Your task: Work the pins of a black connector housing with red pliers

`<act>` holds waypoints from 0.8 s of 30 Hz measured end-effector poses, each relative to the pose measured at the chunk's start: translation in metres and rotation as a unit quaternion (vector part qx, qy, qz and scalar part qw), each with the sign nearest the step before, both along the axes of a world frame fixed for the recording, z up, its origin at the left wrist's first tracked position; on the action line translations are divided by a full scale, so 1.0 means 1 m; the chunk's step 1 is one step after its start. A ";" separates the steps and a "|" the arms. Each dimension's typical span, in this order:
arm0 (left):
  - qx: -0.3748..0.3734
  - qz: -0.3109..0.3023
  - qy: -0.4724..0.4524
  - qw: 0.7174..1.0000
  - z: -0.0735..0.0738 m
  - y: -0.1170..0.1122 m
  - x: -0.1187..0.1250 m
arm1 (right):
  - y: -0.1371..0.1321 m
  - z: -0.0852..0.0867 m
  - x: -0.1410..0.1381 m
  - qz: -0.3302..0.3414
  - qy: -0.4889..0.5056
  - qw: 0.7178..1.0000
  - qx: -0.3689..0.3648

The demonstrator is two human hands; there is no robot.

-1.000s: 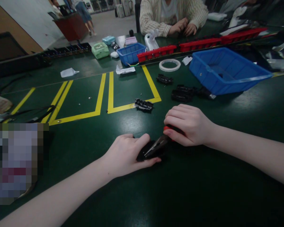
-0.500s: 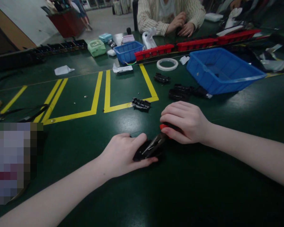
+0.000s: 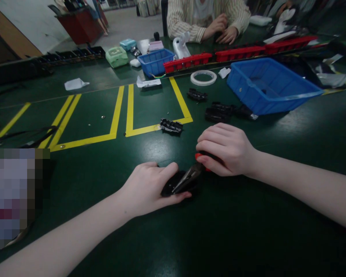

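Note:
My left hand is closed around a dark plastic part, pinning it low over the green table, with the thumb on top and a finger below. Red-handled long-nose pliers are gripped in my right hand. Their metal jaws point down and left, reaching onto the black part; whether they pinch anything is too dark to tell. Just beyond the hands, a small black molded piece lies across the yellow tape. Further right are more black pieces, close to my right knuckles.
A blue bin stands tilted at the right, near a white tape roll. Red trays line the back beside a smaller blue bin. Across the table sits a person with folded hands. A blurred-out object is at left.
The pliers' jaws have turned slightly and now appear narrower over the black part. Both hands stay almost in place.

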State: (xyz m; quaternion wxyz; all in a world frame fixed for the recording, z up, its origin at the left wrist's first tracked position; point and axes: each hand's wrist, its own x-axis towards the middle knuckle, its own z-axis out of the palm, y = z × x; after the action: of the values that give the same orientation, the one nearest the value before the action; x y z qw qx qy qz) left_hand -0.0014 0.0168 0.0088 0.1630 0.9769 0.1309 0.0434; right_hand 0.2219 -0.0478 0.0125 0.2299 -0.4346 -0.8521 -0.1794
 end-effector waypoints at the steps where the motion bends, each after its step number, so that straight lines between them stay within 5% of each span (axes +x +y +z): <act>1: -0.002 0.000 0.003 1.000 0.000 0.000 0.000 | 0.000 0.000 0.000 -0.004 0.003 1.000 0.002; 24: 0.030 0.006 0.000 1.000 0.000 -0.001 0.000 | 0.002 0.001 -0.001 0.006 -0.011 1.000 0.014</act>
State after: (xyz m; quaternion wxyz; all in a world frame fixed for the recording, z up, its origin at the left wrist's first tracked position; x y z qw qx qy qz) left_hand -0.0019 0.0158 0.0089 0.1331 0.9807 0.1350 0.0485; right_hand 0.2211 -0.0463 0.0136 0.2279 -0.4239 -0.8547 -0.1946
